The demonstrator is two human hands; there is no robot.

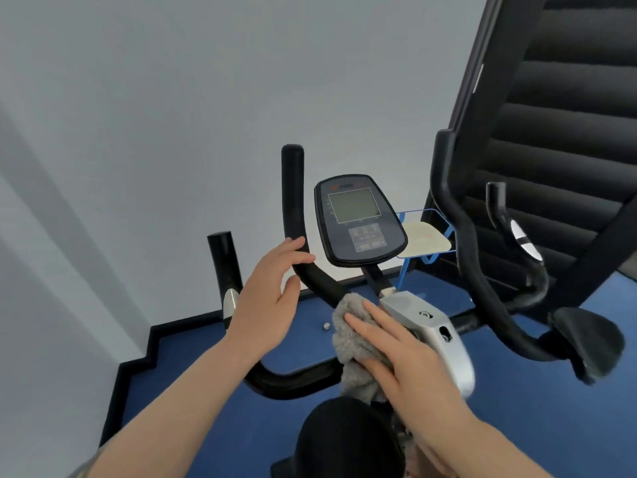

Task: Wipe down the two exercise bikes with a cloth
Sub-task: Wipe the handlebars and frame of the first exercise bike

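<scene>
— Grey fleece, that cloth (355, 343); where do we have it?

— From the head view, just below frame centre, at about five o'clock from the console (360, 220). Our right hand (403, 360) lies flat on it, fingers straight and close together, pressing it onto the handlebar (303, 243) where the bar meets the silver stem housing (434, 339).

— And our left hand (272, 298)?

— At nine o'clock from the cloth. Fingers loosely spread, the tips resting on the foam of the upright bar; it steadies more than it grips.

— So which step are we on?

— We judge it the handlebar wipe of the nearer bike. The second bike (482, 277) stands at three o'clock, its bars and saddle (593, 343) in view, no cloth on it.

— What does the next move call for?

— Probably sliding the cloth up the curved bar towards the left hand, so that hand must lift clear. The cloth should wrap round the tube, not just skim its top. Then the console, lightly, because of its buttons.

— Anything else near?

— A blue stool (425, 238) behind the console, at one o'clock from the cloth.
</scene>
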